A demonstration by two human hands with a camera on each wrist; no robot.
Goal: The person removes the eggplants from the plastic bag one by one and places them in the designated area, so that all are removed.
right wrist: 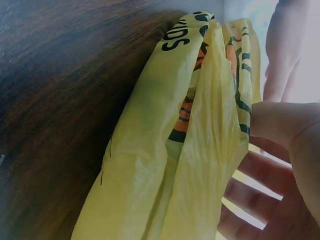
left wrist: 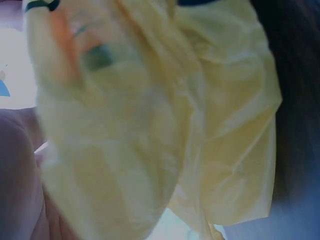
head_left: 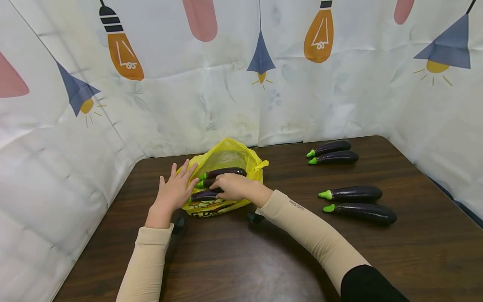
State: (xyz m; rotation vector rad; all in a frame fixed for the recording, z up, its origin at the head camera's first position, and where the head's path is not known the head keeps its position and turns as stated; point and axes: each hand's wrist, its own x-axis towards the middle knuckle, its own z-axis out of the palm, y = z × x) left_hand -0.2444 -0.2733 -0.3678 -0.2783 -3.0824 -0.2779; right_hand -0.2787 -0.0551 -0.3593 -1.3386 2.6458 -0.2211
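Here, eggplants in the bag: we see three eggplants (head_left: 226,171) in the mouth of the yellow bag (head_left: 227,144), long axes running roughly left to right, green stems at the left.
Nearer hand: our right hand (head_left: 235,187) comes over the bag's near right side, its fingertips down at the middle and nearest eggplants.
Right grip: the fingers bend down among them, but we cannot tell whether they pinch one.
Left grip: our left hand (head_left: 176,188) lies spread, grasping nothing, at the bag's left edge, just beside the stem ends.
Right of the bag: we find a back pair (head_left: 337,157) and a front pair (head_left: 356,193) on the table (head_left: 211,260).
Count: seven eggplants visible, one bag, two hands; deeper in the bag we cannot see.
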